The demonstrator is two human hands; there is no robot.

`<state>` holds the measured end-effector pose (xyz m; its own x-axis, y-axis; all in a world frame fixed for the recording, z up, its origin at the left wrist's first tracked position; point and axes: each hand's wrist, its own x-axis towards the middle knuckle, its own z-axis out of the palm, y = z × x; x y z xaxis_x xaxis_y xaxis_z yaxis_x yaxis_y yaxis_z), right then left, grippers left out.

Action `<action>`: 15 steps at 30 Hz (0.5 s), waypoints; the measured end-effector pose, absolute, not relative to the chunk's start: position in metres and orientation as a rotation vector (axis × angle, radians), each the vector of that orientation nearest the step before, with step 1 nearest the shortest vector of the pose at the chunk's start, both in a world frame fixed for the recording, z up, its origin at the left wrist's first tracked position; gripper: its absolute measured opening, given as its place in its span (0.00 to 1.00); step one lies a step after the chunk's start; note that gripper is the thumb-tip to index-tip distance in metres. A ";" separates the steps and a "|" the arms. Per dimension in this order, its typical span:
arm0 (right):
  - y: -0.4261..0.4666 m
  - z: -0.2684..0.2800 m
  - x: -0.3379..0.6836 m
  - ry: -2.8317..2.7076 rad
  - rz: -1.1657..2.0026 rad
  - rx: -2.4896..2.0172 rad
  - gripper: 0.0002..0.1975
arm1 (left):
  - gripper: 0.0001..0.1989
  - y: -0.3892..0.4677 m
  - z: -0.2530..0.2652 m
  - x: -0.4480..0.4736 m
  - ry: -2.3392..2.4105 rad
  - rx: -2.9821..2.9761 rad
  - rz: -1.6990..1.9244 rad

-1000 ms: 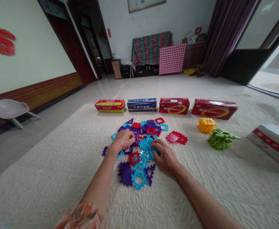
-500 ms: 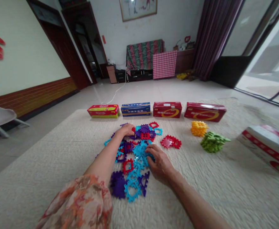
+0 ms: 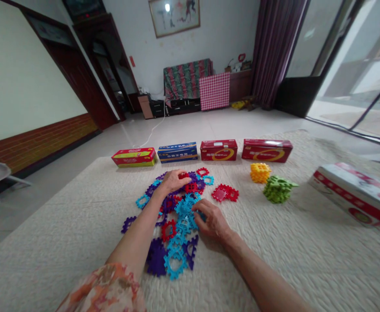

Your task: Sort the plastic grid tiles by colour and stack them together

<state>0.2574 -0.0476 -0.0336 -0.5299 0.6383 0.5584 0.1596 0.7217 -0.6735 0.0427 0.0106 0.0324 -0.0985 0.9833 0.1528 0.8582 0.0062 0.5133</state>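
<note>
My left hand point(image 3: 173, 181) is over the far part of a pile of toothed plastic building pieces, its fingertips closed on a red building piece point(image 3: 185, 175). Purple pieces point(image 3: 156, 255) and light-blue pieces point(image 3: 176, 262) spread below and around it, partly covered by my left forearm. My right hand point(image 3: 212, 217) rests at the right side of the pile, fingers curved and thumb apart, touching the light-blue pieces near the middle. A red square piece point(image 3: 169, 230) lies between my arms. Two joined red pieces point(image 3: 225, 193) lie on the mat right of the pile.
A yellow assembled block point(image 3: 260, 172) and a green assembled block point(image 3: 278, 189) stand to the right. Behind the pile is a row of several boxes, among them a blue box point(image 3: 178, 152). A white and red carton point(image 3: 355, 193) sits at far right on the cream mat point(image 3: 79, 225).
My left hand has shifted slightly toward the right of the pile, and the red piece shows more at its fingertips. The right hand stays by the light-blue pieces. The view has turned slightly.
</note>
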 end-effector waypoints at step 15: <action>-0.005 -0.033 0.293 -1.822 0.097 -1.274 0.17 | 0.15 0.076 0.023 0.109 2.005 2.315 0.362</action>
